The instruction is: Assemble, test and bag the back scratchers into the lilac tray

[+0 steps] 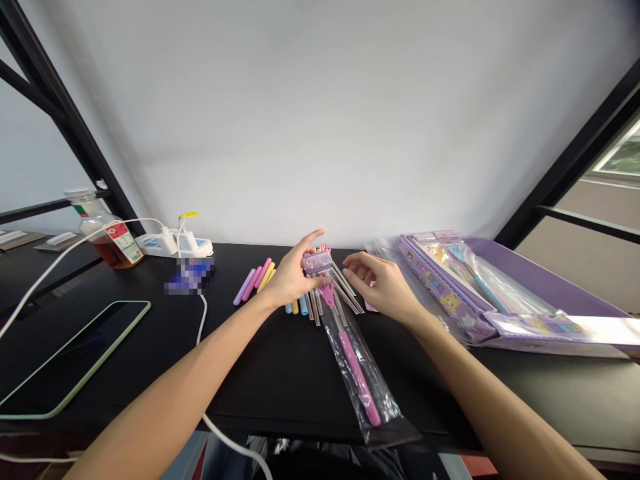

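Black surface (pixel 270 393): from the gripping left hand (pixel 290 273), the bagged pink utensil (pixel 357 373) was aligned toward five o'clock; the right hand (pixel 384 283), loosely parted, was held at three.

The tool (pixel 359 377) at centre is pink and silver, the box (pixel 444 301) at right purple, yellow-patterned, the desk (pixel 265 380) black.

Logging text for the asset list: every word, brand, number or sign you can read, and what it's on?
None can be read.
Bottle label: print too small.
Yellow tag by the plugs: too small.
Purple box: printed front, too blurred.
Purple card by the left hand: too small.
Blue patch on the table: pixelated, unreadable.
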Demonstrator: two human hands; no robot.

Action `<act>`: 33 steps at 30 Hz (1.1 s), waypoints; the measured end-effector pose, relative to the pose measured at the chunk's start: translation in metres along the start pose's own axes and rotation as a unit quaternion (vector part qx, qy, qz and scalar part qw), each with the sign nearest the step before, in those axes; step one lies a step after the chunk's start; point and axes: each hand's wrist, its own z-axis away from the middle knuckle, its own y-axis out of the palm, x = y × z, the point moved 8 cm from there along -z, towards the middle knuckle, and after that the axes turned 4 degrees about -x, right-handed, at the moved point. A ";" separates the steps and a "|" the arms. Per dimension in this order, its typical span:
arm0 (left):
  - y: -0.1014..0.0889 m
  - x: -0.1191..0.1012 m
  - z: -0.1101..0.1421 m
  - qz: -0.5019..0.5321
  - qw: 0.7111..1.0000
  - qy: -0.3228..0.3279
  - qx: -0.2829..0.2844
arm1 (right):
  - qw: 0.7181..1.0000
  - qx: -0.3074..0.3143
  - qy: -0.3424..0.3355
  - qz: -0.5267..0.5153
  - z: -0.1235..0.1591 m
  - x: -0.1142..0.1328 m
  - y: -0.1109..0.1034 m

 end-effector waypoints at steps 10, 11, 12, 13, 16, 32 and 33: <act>-0.047 0.012 -0.003 0.152 0.950 -0.036 -0.268 | 0.958 0.238 0.093 -0.129 0.014 -0.008 0.033; -0.044 0.016 -0.004 0.177 0.948 -0.049 -0.259 | 0.957 0.238 0.096 -0.134 0.014 -0.008 0.034; -0.039 0.020 -0.005 0.201 0.946 -0.070 -0.244 | 0.958 0.234 0.098 -0.136 0.014 -0.009 0.034; -0.033 0.025 -0.005 0.223 0.943 -0.095 -0.226 | 0.959 0.227 0.101 -0.136 0.014 -0.009 0.033; -0.020 0.033 0.000 0.253 0.935 -0.154 -0.194 | 0.966 0.200 0.099 -0.127 0.012 -0.009 0.031; 0.076 -0.039 -0.043 0.095 0.986 -0.128 0.050 | 0.991 -0.012 0.128 -0.029 -0.012 -0.057 -0.101; 0.086 -0.041 -0.050 0.078 0.988 -0.115 0.063 | 0.990 -0.035 0.138 -0.022 -0.010 -0.066 -0.115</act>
